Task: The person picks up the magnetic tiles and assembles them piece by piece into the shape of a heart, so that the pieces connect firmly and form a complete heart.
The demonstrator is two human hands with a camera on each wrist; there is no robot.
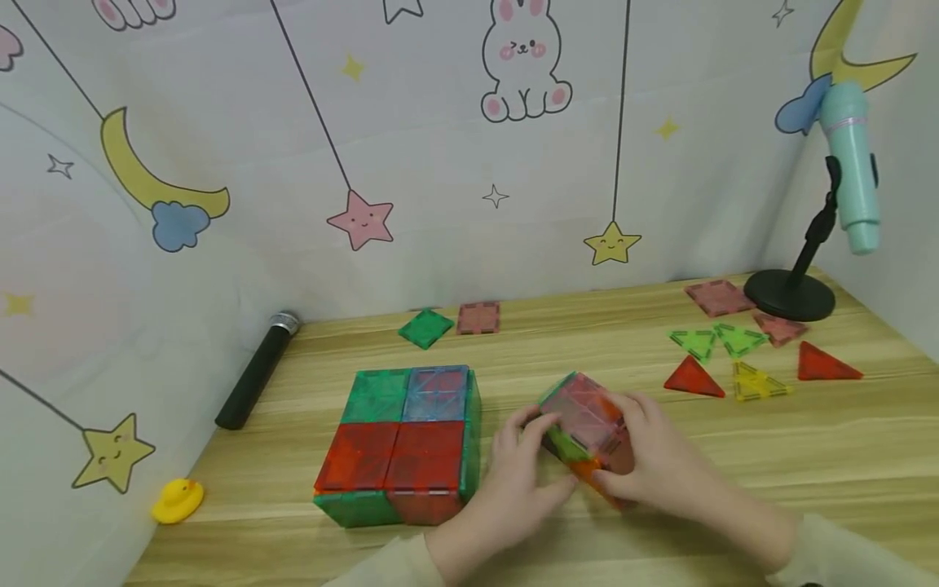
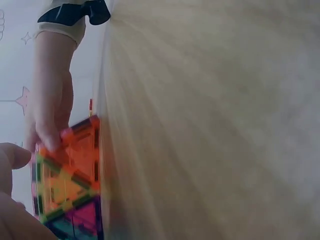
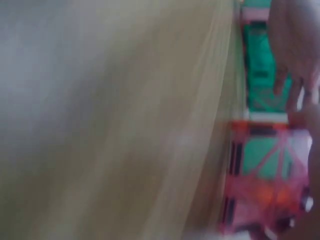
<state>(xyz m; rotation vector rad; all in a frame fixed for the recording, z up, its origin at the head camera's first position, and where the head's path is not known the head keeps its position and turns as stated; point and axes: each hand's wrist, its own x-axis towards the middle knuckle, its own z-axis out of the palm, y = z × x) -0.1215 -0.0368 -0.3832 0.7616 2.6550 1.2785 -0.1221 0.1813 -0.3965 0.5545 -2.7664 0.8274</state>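
Observation:
A small block of translucent magnetic tiles (image 1: 579,403) sits on the wooden table between both hands. Pink tiles show on its top; orange, yellow-green and purple triangles make up one side (image 2: 70,185). My left hand (image 1: 506,485) holds its left corner, fingers bent over the top edge. On the opposite side, my right hand (image 1: 660,456) grips it, thumb low on the near face and fingers over the top. Left of the left hand stands a larger box of magnetic tiles (image 1: 429,456), with red, green and blue squares on top. The right wrist view is blurred.
Behind lie a green tile (image 1: 425,328) and a pink tile (image 1: 478,318). Several loose triangles, including a red one (image 1: 693,377), lie at right near a microphone stand (image 1: 789,295). A black microphone (image 1: 258,371) and a yellow rubber duck (image 1: 178,500) are at left. A printed curtain (image 1: 440,147) backs the table.

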